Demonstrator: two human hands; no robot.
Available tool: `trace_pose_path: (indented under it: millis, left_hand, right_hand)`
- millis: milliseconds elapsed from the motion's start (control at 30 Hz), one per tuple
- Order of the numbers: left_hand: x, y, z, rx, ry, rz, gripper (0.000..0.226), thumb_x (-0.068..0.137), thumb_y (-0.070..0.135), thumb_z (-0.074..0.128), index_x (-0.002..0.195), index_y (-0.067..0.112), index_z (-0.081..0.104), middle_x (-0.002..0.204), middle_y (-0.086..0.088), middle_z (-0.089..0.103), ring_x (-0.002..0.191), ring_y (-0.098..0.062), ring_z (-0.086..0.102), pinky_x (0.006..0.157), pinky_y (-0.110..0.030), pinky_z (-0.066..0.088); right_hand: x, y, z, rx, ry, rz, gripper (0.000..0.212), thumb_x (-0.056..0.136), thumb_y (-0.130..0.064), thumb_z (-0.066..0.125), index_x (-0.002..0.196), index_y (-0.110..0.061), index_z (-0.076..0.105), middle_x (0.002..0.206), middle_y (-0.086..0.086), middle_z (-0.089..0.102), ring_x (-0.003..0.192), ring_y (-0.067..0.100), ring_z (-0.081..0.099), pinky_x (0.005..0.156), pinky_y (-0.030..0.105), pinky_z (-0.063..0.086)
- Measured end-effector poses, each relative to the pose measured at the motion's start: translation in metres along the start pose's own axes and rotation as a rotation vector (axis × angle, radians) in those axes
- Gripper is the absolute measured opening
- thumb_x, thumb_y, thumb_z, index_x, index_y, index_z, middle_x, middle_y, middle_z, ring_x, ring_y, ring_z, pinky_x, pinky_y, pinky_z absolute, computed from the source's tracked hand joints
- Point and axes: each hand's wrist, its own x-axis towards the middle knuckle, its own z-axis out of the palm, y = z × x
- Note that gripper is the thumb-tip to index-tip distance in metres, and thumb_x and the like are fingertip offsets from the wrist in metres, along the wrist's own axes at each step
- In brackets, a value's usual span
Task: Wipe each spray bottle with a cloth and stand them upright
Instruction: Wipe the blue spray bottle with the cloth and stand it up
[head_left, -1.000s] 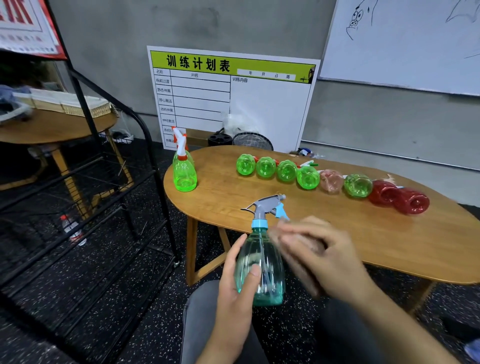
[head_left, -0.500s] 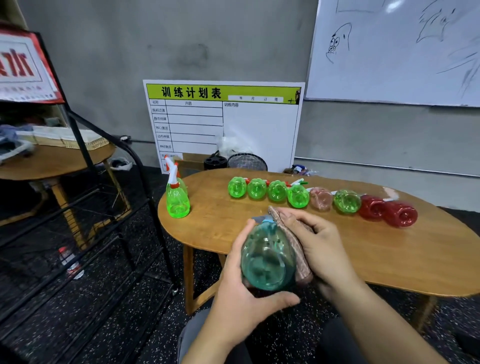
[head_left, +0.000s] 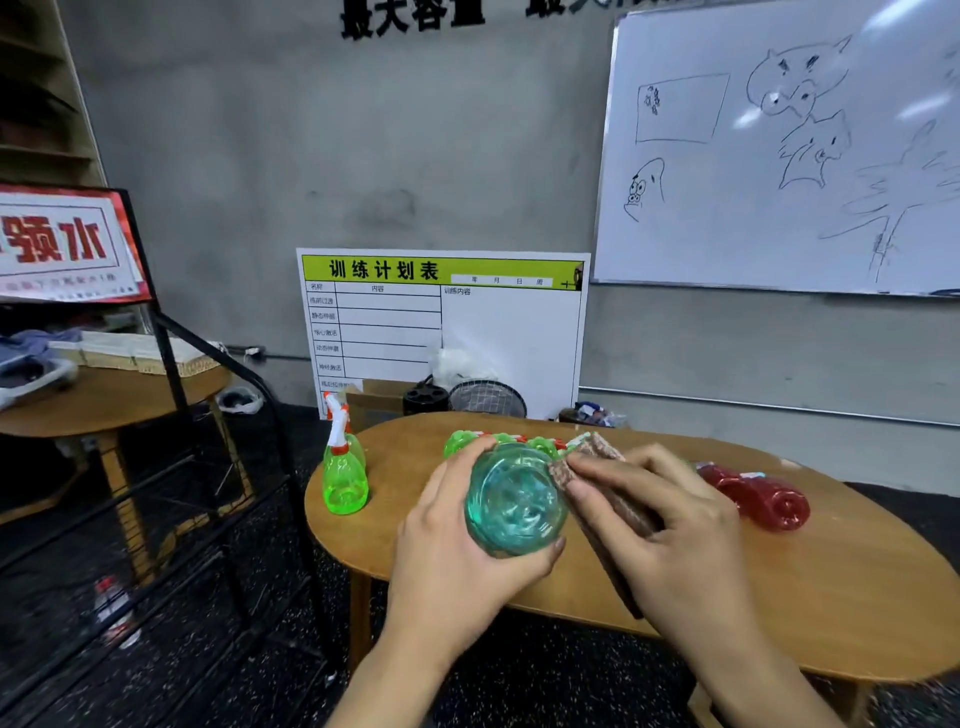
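Left hand (head_left: 457, 540) wraps clear teal plastic spray bottle (head_left: 514, 501), base toward camera. Right hand (head_left: 670, 525) pinches brown knitted cloth (head_left: 608, 499) on bottle's right flank. Tip imo: rotate bottle, cover all sides.

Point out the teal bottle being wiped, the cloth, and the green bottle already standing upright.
teal bottle (head_left: 514, 506): head view, on its round base.
cloth (head_left: 615, 506): head view, on the folded part under the fingers.
green bottle (head_left: 344, 480): head view, on its body.

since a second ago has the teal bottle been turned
Yes. The teal bottle stood nozzle-up below the table edge; now its base faces the camera, raised over the tabletop, gripped by the left hand.
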Motion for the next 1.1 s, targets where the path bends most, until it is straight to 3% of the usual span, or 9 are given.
trace_pose_path:
  millis: [167,400,567,700,900,1100]
  left_hand:
    - [0.002,0.015,0.001,0.078,0.038,0.042,0.090,0.061,0.063,0.084,0.142,0.037,0.055,0.137,0.024,0.060,0.122,0.002,0.061,0.099,-0.030,0.056]
    - [0.012,0.022,-0.009,0.071,0.062,0.054,0.070,0.073,0.048,0.062,0.142,0.039,0.055,0.138,0.020,0.062,0.115,-0.007,0.067,0.091,-0.038,0.059]
    - [0.017,0.015,-0.023,0.103,0.090,0.075,0.081,0.067,0.056,0.077,0.142,0.038,0.055,0.138,0.021,0.061,0.119,0.000,0.062,0.098,-0.028,0.055]
    - [0.018,0.017,-0.024,0.125,0.095,0.086,0.089,0.064,0.062,0.086,0.143,0.037,0.053,0.138,0.022,0.059,0.124,0.004,0.058,0.100,-0.026,0.054]
    - [0.014,0.026,-0.012,0.100,0.099,0.081,0.089,0.063,0.062,0.078,0.144,0.036,0.054,0.139,0.020,0.061,0.122,-0.001,0.061,0.095,-0.034,0.059]
    - [0.017,0.023,-0.017,0.062,0.108,0.073,0.074,0.069,0.049,0.065,0.142,0.037,0.056,0.136,0.019,0.063,0.112,-0.007,0.067,0.090,-0.035,0.058]
  right_hand:
    - [0.015,-0.013,0.011,-0.049,0.074,-0.063,0.022,0.092,-0.039,0.075,0.112,-0.030,0.081,0.094,-0.013,0.064,0.081,0.007,0.068,0.069,0.032,0.057]
    - [0.009,-0.032,0.020,-0.107,-0.077,-0.282,0.019,0.097,-0.043,0.071,0.113,-0.036,0.079,0.096,-0.011,0.063,0.076,0.008,0.062,0.062,0.032,0.054]
    - [-0.002,-0.021,0.006,-0.107,-0.133,-0.271,0.020,0.096,-0.045,0.073,0.113,-0.036,0.079,0.096,-0.016,0.062,0.075,0.003,0.061,0.058,0.030,0.054]
    - [0.008,-0.018,-0.004,-0.151,-0.028,-0.174,0.023,0.095,-0.046,0.071,0.111,-0.033,0.081,0.094,-0.018,0.062,0.076,0.005,0.064,0.061,0.031,0.056]
    - [0.027,-0.037,0.011,-0.111,0.045,-0.152,0.020,0.095,-0.043,0.073,0.111,-0.034,0.080,0.095,-0.013,0.064,0.077,0.011,0.067,0.063,0.037,0.056]
    - [0.011,-0.037,0.011,-0.127,-0.143,-0.284,0.020,0.097,-0.045,0.070,0.114,-0.037,0.078,0.095,-0.012,0.062,0.075,0.006,0.061,0.062,0.030,0.055]
